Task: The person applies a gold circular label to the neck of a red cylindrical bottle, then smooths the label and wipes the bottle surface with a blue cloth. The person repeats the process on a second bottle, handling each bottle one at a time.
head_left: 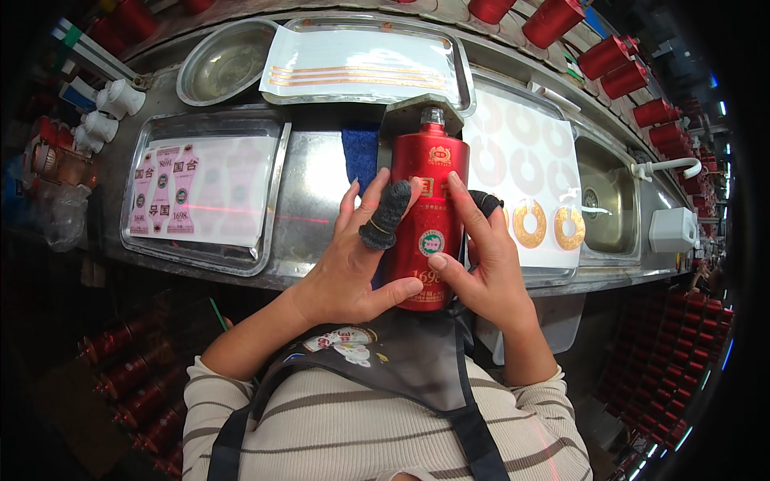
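Observation:
In front of me a red bottle (429,220) with gold print, a round green emblem and a clear neck lies with its neck pointing away, its top against a grey holder (397,120). My left hand (345,264) spreads its fingers along the bottle's left side. Its index finger, in a black knitted finger cover (385,215), and its thumb touch the bottle's front. My right hand (489,256) clasps the right side, thumb on the front and index fingertip near the gold lettering; its other fingers are partly hidden. Another dark finger cover (484,202) shows there.
Left stands a metal tray (271,232) with pink label sheets; behind are a steel bowl (210,64) and a tray with gold-striped sheets (353,76). A sheet of gold ring decals (529,172) lies right, beside a sink (613,228). A blue cloth (359,156) touches my work spot.

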The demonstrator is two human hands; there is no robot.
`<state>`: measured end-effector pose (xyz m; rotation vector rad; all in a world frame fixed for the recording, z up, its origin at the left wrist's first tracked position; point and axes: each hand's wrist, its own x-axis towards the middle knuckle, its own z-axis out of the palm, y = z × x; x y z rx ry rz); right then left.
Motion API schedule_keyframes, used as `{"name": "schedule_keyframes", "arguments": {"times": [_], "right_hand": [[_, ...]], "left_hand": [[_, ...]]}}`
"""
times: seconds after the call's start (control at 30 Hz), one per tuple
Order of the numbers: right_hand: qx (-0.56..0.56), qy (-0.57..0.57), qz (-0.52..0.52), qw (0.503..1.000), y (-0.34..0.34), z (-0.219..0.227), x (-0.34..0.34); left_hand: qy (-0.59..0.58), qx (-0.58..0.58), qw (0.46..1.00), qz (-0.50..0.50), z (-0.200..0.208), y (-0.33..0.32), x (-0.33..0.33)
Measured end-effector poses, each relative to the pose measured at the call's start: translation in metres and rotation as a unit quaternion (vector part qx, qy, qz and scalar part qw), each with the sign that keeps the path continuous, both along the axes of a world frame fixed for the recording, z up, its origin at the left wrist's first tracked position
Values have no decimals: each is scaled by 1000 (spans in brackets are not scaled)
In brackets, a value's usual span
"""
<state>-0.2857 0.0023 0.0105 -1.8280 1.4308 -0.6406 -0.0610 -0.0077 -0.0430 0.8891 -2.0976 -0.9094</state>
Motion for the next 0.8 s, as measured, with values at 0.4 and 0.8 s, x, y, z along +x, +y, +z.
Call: {"name": "schedule_keyframes", "arguments": {"times": [0.4,0.8], "right_hand": [[-21,27,7,999,-2,-2,2],[32,-16,-1,999,-5,-3,-3]], "left_hand": [[-9,-4,1000,-5,1,-1,0],[13,-10,1000,2,-5,-1,2]]}}
